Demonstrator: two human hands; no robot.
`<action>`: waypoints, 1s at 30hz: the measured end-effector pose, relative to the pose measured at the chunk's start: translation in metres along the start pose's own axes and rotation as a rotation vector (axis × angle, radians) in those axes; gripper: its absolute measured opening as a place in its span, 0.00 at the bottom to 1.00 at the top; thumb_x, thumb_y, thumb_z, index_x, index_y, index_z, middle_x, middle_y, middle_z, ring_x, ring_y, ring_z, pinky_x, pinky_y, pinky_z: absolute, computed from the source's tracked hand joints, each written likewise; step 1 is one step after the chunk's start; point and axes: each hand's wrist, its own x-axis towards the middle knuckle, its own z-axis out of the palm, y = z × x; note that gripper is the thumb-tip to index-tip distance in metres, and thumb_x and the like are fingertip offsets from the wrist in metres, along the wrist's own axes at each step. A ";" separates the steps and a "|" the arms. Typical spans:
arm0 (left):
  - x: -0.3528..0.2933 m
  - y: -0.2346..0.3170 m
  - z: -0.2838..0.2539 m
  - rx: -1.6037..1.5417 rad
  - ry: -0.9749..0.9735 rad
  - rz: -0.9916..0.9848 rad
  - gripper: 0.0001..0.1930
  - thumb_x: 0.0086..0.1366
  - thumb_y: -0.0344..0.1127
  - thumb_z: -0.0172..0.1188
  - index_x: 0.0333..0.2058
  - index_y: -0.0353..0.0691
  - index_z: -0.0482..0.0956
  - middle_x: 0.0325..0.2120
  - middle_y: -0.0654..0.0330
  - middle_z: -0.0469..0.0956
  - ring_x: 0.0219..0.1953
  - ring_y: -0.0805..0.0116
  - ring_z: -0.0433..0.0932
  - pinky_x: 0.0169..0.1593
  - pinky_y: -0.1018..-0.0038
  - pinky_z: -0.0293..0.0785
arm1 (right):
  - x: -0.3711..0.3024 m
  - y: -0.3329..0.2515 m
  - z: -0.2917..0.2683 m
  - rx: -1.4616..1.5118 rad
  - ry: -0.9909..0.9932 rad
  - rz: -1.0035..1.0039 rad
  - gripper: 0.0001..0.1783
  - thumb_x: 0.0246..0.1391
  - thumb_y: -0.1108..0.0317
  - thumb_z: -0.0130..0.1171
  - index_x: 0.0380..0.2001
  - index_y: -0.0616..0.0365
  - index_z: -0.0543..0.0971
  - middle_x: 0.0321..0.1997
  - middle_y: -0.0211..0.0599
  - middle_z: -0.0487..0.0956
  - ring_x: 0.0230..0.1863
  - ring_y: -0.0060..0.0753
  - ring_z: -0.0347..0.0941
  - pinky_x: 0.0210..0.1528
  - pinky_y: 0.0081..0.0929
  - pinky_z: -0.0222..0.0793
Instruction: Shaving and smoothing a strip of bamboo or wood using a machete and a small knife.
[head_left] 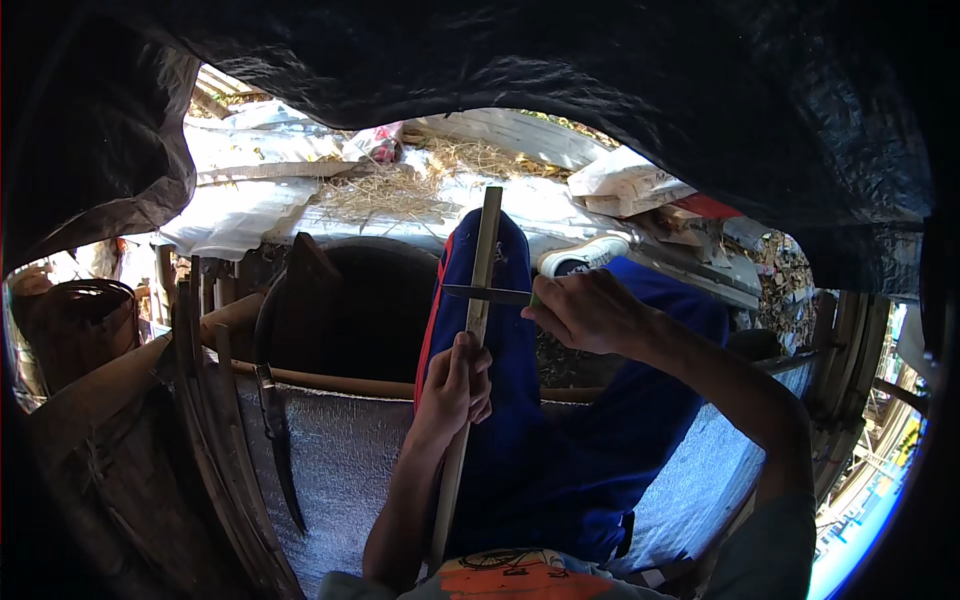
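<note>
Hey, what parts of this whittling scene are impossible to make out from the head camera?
- Knife handle: hidden inside the right hand; only the dark blade shows.
- Bamboo strip: its middle is covered by the left hand, and its lower end is lost near the lap.
- Upper and side areas: blocked by a dark tarp.
- Second blade at left: in shadow, its type is unclear.

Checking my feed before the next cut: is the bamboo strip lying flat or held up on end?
Held up on end, leaning slightly right. The left hand grips the bamboo strip mid-length, and the knife in the right hand crosses it.
</note>
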 end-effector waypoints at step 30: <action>0.003 -0.004 0.003 0.107 0.041 0.030 0.24 0.72 0.54 0.33 0.24 0.42 0.63 0.06 0.72 0.56 0.05 0.83 0.56 0.10 0.83 0.57 | -0.008 -0.009 0.019 -0.234 0.107 0.047 0.22 0.59 0.48 0.51 0.23 0.56 0.68 0.10 0.32 0.71 0.11 0.29 0.72 0.11 0.27 0.68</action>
